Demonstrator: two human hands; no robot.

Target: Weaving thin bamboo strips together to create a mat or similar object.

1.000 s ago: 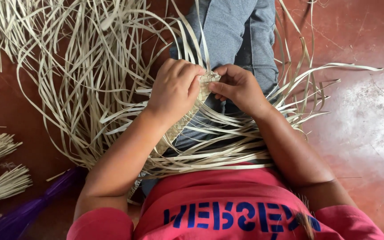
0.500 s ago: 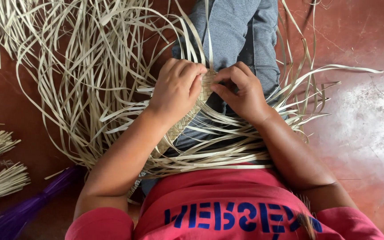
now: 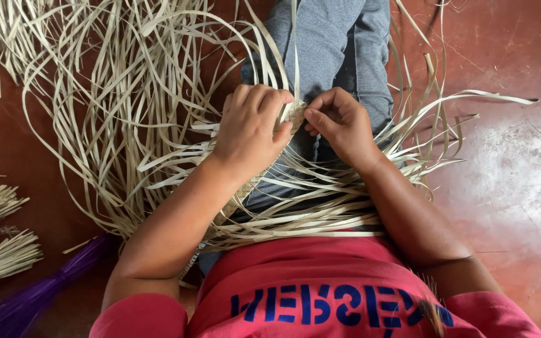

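Lately: my left hand (image 3: 252, 128) had curled its fingers further over the woven strip (image 3: 295, 114), covering more of it.
Meaning: I judged the weave was being pressed tight.
Right hand (image 3: 339, 122): fingers pinched shut on the strip's edge.
Left fingers: closed over the strip.
Strip: pale, flat, plaited, on my lap over grey trousers (image 3: 339, 44).
Around: loose straw strands (image 3: 114, 94) fanned across the red floor (image 3: 508, 188).

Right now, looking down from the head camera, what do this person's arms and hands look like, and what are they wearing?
Both arms are bare from the short red sleeves of a red T-shirt with dark blue lettering down to the fingers. The left hand and right hand wear no gloves, and no rings, watch or bracelets are visible. The nails look short. Grey trousers cover the legs.
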